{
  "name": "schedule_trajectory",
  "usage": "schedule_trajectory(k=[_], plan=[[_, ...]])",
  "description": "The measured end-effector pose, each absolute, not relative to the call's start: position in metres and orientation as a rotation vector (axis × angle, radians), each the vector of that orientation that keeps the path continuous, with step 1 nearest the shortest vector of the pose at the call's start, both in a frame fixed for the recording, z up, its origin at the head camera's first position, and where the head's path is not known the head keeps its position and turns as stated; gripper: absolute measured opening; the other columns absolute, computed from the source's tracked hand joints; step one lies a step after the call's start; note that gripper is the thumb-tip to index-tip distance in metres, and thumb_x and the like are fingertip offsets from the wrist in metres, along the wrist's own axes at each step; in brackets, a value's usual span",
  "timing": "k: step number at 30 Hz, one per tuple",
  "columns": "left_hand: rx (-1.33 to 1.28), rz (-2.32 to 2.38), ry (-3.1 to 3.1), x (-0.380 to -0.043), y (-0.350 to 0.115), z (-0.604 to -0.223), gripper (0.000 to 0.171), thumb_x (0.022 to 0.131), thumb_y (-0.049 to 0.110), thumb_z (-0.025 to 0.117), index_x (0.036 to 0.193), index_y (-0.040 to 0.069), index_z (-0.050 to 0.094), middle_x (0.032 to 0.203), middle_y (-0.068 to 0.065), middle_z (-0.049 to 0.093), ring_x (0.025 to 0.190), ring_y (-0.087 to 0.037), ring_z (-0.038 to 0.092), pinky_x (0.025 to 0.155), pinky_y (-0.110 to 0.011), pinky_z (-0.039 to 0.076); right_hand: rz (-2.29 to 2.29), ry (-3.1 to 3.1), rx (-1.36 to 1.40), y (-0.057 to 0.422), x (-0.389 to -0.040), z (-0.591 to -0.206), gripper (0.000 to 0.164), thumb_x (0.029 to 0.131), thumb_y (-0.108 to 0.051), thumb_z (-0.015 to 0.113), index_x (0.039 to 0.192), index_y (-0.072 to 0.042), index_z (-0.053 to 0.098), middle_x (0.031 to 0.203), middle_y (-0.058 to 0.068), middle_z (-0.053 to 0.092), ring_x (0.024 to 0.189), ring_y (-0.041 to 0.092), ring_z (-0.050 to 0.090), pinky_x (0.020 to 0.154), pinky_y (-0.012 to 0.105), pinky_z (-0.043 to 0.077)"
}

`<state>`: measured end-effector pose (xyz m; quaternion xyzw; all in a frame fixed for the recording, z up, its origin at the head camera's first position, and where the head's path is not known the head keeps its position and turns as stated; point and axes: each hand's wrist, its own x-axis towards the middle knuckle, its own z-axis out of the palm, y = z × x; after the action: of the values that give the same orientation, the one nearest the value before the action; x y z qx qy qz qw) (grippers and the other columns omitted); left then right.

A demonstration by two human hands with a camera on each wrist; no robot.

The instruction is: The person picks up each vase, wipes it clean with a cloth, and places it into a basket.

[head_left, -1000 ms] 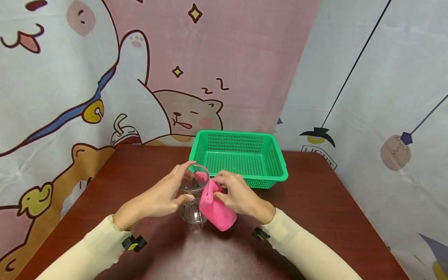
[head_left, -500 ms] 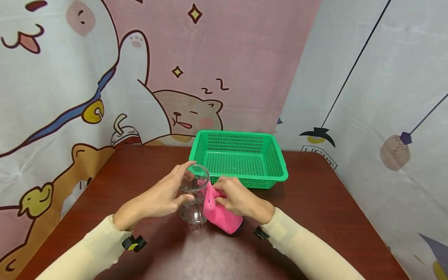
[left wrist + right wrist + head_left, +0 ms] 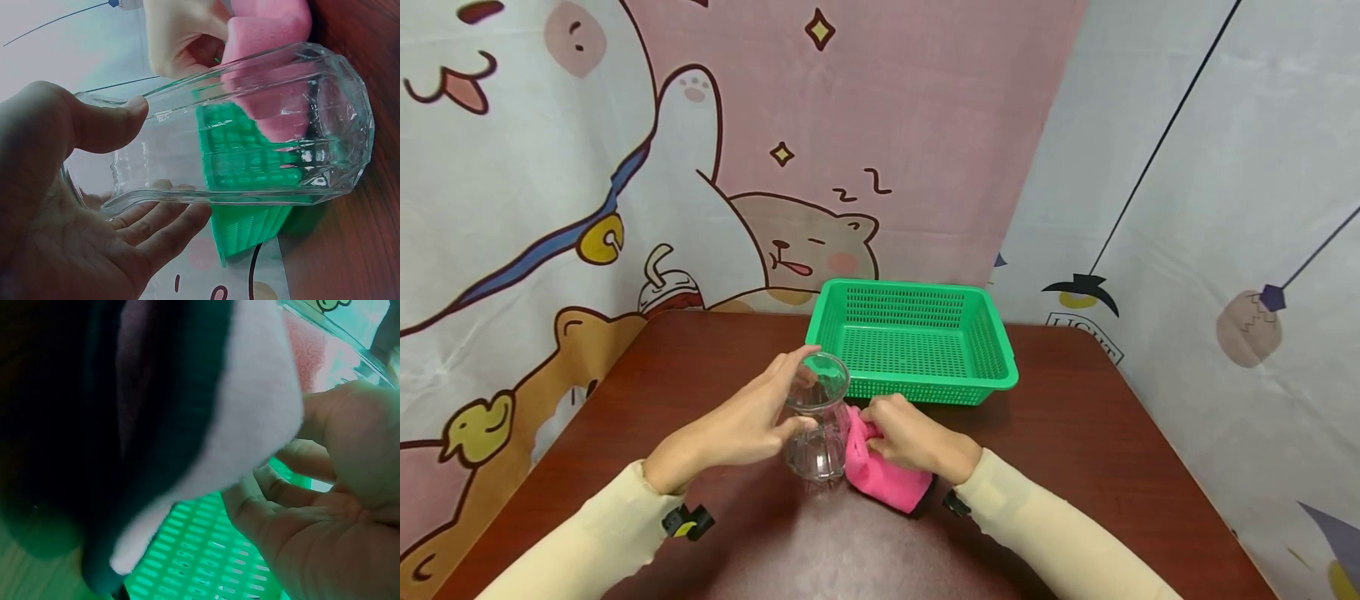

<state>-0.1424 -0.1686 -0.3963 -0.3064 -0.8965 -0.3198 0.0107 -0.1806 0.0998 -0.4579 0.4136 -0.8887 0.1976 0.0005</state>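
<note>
A clear glass vase [image 3: 817, 450] with a flared rim and faceted body stands upright on the table. My left hand [image 3: 748, 417] holds it near the neck, thumb on the near side and fingers around the far side. Beside it, my right hand [image 3: 917, 437] pinches a folded pink cloth [image 3: 891, 482] with a dark edge. The left wrist view shows part of the cloth [image 3: 275, 31] through the glass, along the lower body of the vase. In the right wrist view the hanging cloth [image 3: 256, 406] fills much of the picture, its dark edging in front.
Behind the hands, a green plastic basket [image 3: 917, 387] with slotted walls sits at the back of the reddish-brown table [image 3: 1075, 467]. A cartoon-printed curtain [image 3: 925, 150] hangs along the table's far side. Dark wrist mounts [image 3: 688, 522] sit by the cream sleeves.
My right hand has slid the cloth down the vase's right side, from beside the rim to the lower body, and slightly right. The left hand and vase have stayed put.
</note>
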Motion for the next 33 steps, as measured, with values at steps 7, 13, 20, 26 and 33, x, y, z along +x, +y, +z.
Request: schedule_trajectory(k=[7,13,20,26,33], plan=[[-0.962,-0.983,-2.797,-0.143,-0.169,-0.397,0.100,0.094,0.019,0.083,0.169,0.018,0.017,0.138,-0.012,0.057,0.125,-0.023,0.065,0.106,-0.048,0.055,0.641,-2.811,1.292,0.100,-0.182,-0.462,0.028,0.086,0.007,0.074,0.075,-0.016,0.063,0.067,-0.012,0.040,0.064,0.001,0.038,0.055,0.016,0.030],[-0.957,-0.997,-2.804,-0.143,-0.169,-0.397,0.100,0.095,0.020,0.083,0.170,0.019,0.016,0.138,-0.010,0.057,0.126,-0.024,0.065,0.108,-0.049,0.054,0.695,-2.814,1.245,0.102,-0.181,-0.465,0.027,0.087,0.006,0.072,0.077,-0.018,0.063,0.069,-0.009,0.044,0.064,0.000,0.039,0.055,0.016,0.030],[-0.949,-0.998,-2.810,-0.143,-0.169,-0.395,0.101,0.094,0.019,0.083,0.170,0.021,0.016,0.139,-0.011,0.056,0.126,-0.024,0.065,0.107,-0.049,0.055,0.777,-2.715,1.198,0.105,-0.178,-0.465,0.023,0.087,0.002,0.072,0.081,-0.020,0.066,0.075,0.001,0.058,0.069,0.002,0.039,0.056,0.017,0.031],[-0.953,-0.985,-2.807,-0.143,-0.168,-0.395,0.101,0.094,0.020,0.083,0.170,0.020,0.016,0.139,-0.011,0.057,0.127,-0.024,0.065,0.108,-0.049,0.055,0.846,-2.649,1.174,0.107,-0.176,-0.460,0.017,0.089,-0.002,0.074,0.097,-0.017,0.077,0.084,-0.003,0.064,0.069,0.006,0.048,0.057,0.017,0.035],[-0.942,-0.992,-2.811,-0.143,-0.168,-0.396,0.101,0.094,0.020,0.084,0.170,0.021,0.016,0.138,-0.007,0.055,0.127,-0.022,0.065,0.107,-0.048,0.055,0.919,-2.610,1.136,0.107,-0.173,-0.447,0.023,0.092,-0.010,0.081,0.114,-0.015,0.082,0.095,-0.010,0.074,0.078,0.003,0.060,0.064,0.020,0.051]])
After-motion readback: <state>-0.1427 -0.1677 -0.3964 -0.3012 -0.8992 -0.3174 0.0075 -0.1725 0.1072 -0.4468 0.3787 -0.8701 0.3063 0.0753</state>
